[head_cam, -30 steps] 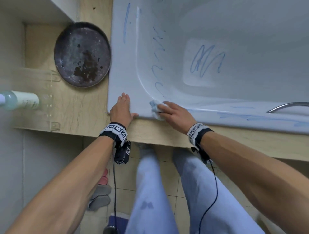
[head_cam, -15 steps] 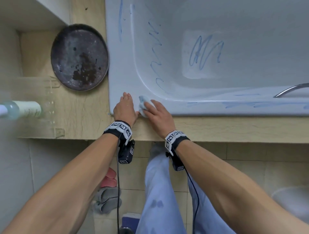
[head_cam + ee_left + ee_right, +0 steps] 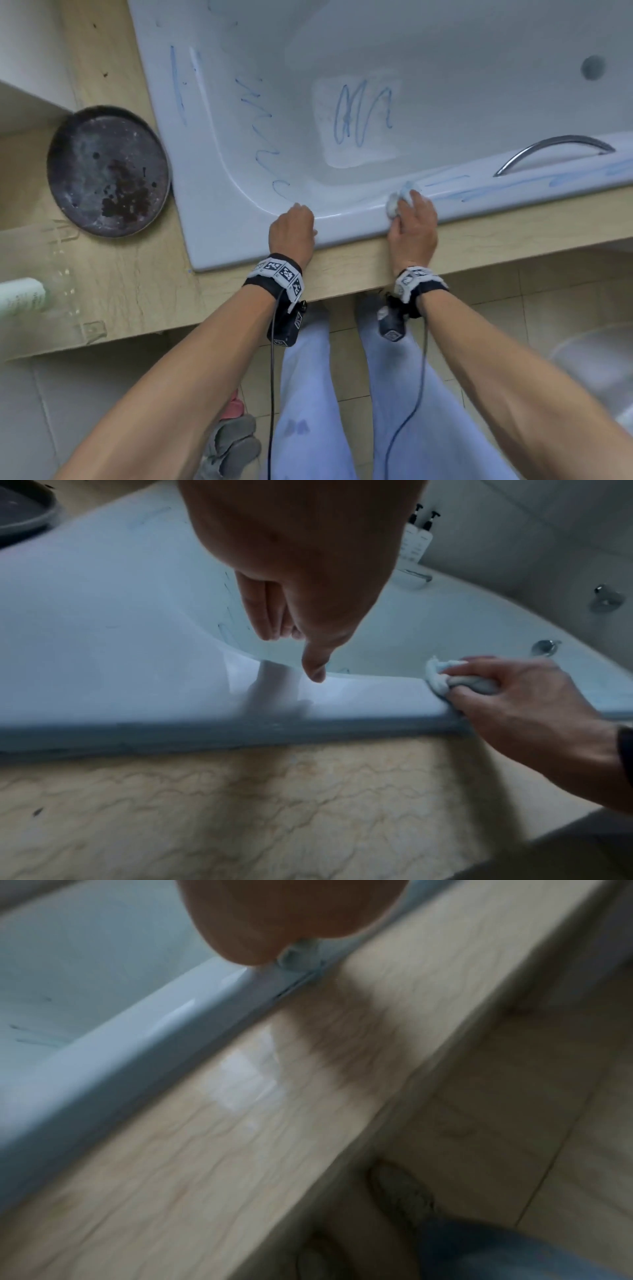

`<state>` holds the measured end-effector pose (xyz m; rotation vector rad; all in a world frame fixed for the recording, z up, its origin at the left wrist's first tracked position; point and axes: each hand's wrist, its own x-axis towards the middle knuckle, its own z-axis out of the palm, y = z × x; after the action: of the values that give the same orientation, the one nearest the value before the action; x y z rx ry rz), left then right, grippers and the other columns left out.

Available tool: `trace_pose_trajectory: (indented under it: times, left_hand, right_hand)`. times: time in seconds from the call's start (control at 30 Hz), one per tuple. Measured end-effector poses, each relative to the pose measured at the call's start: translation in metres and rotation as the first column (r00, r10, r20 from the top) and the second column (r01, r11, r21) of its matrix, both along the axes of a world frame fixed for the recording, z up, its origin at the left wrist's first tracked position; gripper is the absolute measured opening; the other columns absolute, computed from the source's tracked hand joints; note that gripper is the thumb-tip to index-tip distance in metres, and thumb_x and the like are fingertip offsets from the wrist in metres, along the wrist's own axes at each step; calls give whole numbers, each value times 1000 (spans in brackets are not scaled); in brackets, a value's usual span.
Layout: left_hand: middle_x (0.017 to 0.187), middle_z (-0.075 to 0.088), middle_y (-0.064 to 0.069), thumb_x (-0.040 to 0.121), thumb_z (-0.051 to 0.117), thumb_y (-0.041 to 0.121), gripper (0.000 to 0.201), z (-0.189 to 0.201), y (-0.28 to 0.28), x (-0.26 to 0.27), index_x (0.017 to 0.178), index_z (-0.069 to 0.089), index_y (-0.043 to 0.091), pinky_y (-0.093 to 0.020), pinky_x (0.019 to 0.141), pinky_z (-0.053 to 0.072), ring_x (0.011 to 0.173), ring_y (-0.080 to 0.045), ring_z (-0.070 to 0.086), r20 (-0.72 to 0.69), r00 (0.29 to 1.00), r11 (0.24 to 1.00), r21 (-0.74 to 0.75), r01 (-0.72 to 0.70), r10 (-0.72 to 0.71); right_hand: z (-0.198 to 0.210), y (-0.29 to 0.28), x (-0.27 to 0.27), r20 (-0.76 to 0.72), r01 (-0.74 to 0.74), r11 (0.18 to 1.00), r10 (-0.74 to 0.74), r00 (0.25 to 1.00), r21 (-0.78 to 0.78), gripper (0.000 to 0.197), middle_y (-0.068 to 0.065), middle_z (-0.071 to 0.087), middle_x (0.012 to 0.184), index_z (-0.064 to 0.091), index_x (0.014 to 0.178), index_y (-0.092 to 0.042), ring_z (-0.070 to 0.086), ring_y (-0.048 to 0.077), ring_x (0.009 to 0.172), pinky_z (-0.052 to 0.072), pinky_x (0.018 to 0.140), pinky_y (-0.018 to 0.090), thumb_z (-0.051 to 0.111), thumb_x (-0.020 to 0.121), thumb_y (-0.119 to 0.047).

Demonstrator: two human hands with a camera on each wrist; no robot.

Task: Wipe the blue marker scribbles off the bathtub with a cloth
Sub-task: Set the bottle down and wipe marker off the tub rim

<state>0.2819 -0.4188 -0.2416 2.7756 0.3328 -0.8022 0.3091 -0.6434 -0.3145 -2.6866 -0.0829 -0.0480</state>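
The white bathtub (image 3: 219,219) carries blue marker scribbles: a loop on its floor (image 3: 363,113), squiggles down the left inner wall (image 3: 263,137), and streaks along the near rim (image 3: 513,186). My right hand (image 3: 412,219) grips a small crumpled pale cloth (image 3: 399,198) and presses it on the near rim, just left of the streaks. The cloth (image 3: 445,679) shows bunched under those fingers in the left wrist view. My left hand (image 3: 293,228) rests on the rim's corner, fingers hooked over the inner edge and thumb (image 3: 316,666) touching the rim.
A dark, stained round pan (image 3: 108,169) lies on the beige stone ledge (image 3: 130,274) left of the tub. A chrome grab handle (image 3: 553,150) sits on the near rim at right. A bottle (image 3: 20,294) lies at the far left. Slippers (image 3: 233,442) are on the floor.
My right hand has slid the cloth rightward along the near rim, away from the left hand. The left hand has shifted slightly right, its fingers now over the inner edge.
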Motion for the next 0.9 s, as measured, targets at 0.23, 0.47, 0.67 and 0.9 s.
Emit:
trace_pose_trajectory:
  times: [0.23, 0.47, 0.67, 0.9]
  left_hand:
    - [100, 66, -6, 101, 45, 10, 16, -11, -2, -12, 104, 60, 12, -33, 71, 50, 90, -27, 67, -42, 992, 987, 103, 125, -121]
    - [106, 64, -16, 89, 49, -7, 21, 7, -8, 11, 102, 62, 1, -34, 72, 44, 98, -34, 64, -207, 950, 958, 121, 260, -232]
    - [106, 65, -14, 88, 51, -8, 21, 4, -31, 23, 103, 63, 3, -32, 69, 45, 99, -30, 65, -240, 954, 964, 147, 220, -181]
    - [95, 65, -11, 87, 55, -5, 14, -1, -88, 34, 92, 61, 6, -32, 62, 41, 88, -31, 65, -221, 970, 969, 201, 143, -98]
  right_hand:
    - [-7, 88, -54, 9, -502, 852, 507, 862, 151, 21, 3, 64, 135, 74, 112, -14, 57, 34, 125, 48, 104, 43, 64, 95, -18]
    - [-9, -45, 32, -24, 13, 1000, -12, 1000, 16, 35, 7, 61, 138, 69, 123, -20, 55, 28, 125, 37, 111, 30, 61, 89, -17]
    - [8, -122, 80, 1, 308, 950, -308, 951, -49, 31, 0, 54, 143, 67, 120, -18, 50, 27, 126, 50, 99, 36, 54, 92, -15]
    - [-9, -25, 22, 25, -395, 914, 395, 918, 91, 37, -1, 59, 139, 68, 122, -22, 52, 28, 127, 52, 100, 38, 67, 87, -11]
